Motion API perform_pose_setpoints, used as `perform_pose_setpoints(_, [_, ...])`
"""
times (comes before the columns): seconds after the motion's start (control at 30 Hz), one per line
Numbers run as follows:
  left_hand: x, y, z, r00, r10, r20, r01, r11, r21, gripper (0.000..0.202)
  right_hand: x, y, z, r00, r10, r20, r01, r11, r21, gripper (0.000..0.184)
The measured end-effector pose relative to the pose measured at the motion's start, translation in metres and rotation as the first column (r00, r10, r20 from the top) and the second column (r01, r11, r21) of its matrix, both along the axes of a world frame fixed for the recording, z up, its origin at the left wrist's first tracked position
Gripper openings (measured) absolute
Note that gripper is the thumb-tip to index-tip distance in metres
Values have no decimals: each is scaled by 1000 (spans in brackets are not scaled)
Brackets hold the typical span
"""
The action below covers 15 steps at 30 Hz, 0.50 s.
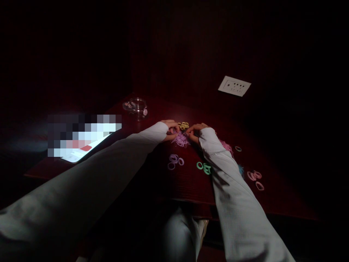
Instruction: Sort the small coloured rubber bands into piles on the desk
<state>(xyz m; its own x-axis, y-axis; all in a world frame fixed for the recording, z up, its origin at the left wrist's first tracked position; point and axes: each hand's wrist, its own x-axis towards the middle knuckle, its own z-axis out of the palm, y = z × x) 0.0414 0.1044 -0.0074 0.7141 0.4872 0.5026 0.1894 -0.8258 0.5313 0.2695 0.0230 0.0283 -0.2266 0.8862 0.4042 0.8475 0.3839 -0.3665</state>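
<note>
My left hand (pixel 171 128) is at the left edge of a pile of thin purple elastic bands (pixel 181 139), its thumb and fingers bent inward. From the other side my right hand (pixel 195 131) reaches to the same pile, its fingertips pinched together. What lies between the fingertips of either hand is too small and dark to make out. Just beyond the pile is a small heap of yellow hair ties (pixel 183 126). Nearer to me lie several lilac hair ties (pixel 173 159) and green scalloped hair ties (pixel 207 168). My right forearm partly covers the green ones.
A lit phone (pixel 85 148) and a clear jar (pixel 138 109) stand on the left of the dark red table (pixel 180 185). Pink bands (pixel 225 146), a blue bundle (pixel 241 169) and pink hair ties (pixel 254 175) lie rightward. A wall socket (pixel 234 86) is behind.
</note>
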Motion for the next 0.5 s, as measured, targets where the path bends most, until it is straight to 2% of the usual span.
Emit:
perform_pose_setpoints(0.13, [0,-3,2,1000,17,7,-17,1000,-5,15,-2,-3,4,1000,2,-14,-1,1000,28,12])
perform_pose_setpoints(0.37, [1,-10,8,999,19,35,-18,999,-30,13,-5,-16,20,999,-30,18,28,996,80,16])
perform_pose_setpoints(0.5, [0,-15,12,998,42,54,-41,999,-27,12,-2,-15,19,998,-30,64,25,995,92,16])
